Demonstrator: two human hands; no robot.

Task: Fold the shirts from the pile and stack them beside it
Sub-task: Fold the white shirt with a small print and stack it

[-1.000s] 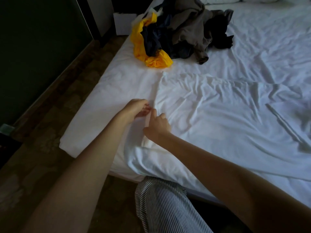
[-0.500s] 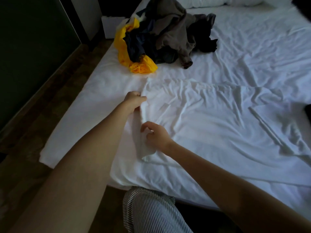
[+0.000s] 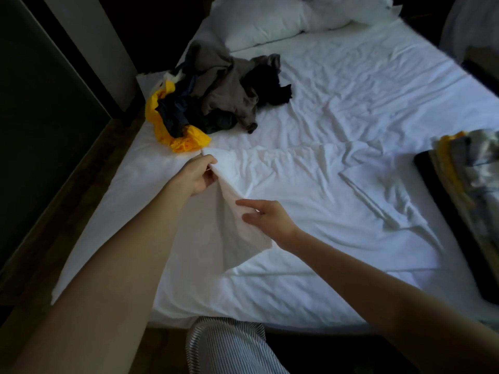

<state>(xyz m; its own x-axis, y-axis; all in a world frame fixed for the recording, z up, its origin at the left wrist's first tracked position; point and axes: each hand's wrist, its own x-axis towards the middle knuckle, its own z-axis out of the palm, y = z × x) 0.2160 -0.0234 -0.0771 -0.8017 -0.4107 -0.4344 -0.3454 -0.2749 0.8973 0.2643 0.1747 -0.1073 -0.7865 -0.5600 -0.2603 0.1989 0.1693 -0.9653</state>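
A white shirt point(image 3: 310, 190) lies spread flat across the white bed point(image 3: 378, 85). My left hand point(image 3: 198, 174) pinches the shirt's left edge and holds it raised off the sheet. My right hand point(image 3: 266, 215) holds the lifted flap of that edge lower down, thumb and forefinger extended over the cloth. Behind the shirt sits the pile point(image 3: 216, 95) of crumpled yellow, navy, grey and black shirts. At the right edge is a stack of folded shirts point(image 3: 469, 171).
The folded stack rests on a dark flat board point(image 3: 459, 238) at the bed's right side. White pillows point(image 3: 270, 20) lie at the head. A wooden floor strip point(image 3: 62, 201) and a dark wall run along the left. My striped trouser leg point(image 3: 232, 346) meets the bed's near edge.
Both hands have lifted the shirt's left edge off the bed, so a flap now hangs between them. The camera has tilted up, bringing the pillows and folded stack into view.
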